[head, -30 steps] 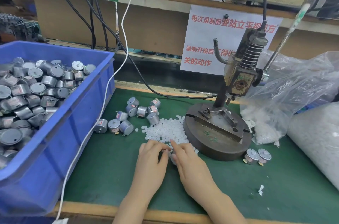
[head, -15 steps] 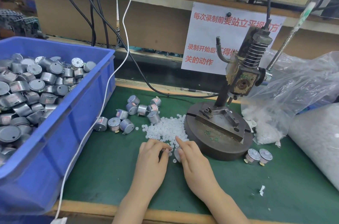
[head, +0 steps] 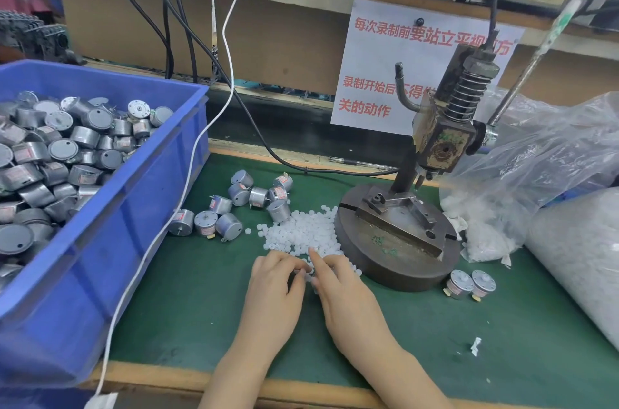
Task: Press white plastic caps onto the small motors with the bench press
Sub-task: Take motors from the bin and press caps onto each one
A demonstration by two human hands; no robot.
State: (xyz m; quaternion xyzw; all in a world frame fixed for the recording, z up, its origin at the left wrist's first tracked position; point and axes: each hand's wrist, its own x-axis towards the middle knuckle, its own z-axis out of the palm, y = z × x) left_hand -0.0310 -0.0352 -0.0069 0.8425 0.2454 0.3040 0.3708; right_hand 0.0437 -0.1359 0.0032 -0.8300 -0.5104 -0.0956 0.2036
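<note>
White plastic caps [head: 301, 234]: loose heap touching bench press [head: 395, 251] base. Left hand [head: 274, 288], right hand [head: 345, 291]: fingertips [head: 314, 254] meeting at heap edge, grasp indiscernible. Risk: tiny cap fumbled, heap scattered by nudging.

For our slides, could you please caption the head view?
Left hand and right hand meet at white caps beside bench press.

Bare green mat [head: 435, 351] lies open along the bench's near edge, right of centre, save one paper scrap [head: 475, 345]. A blue bin [head: 110, 268] walls off the left, a white cable [head: 151, 249] trailing beside it. Loose motors [head: 259, 196] and a heap of white caps [head: 301, 232] crowd the middle, and the bench press [head: 395, 261] and bulging plastic bags [head: 542, 157] close the right.
</note>
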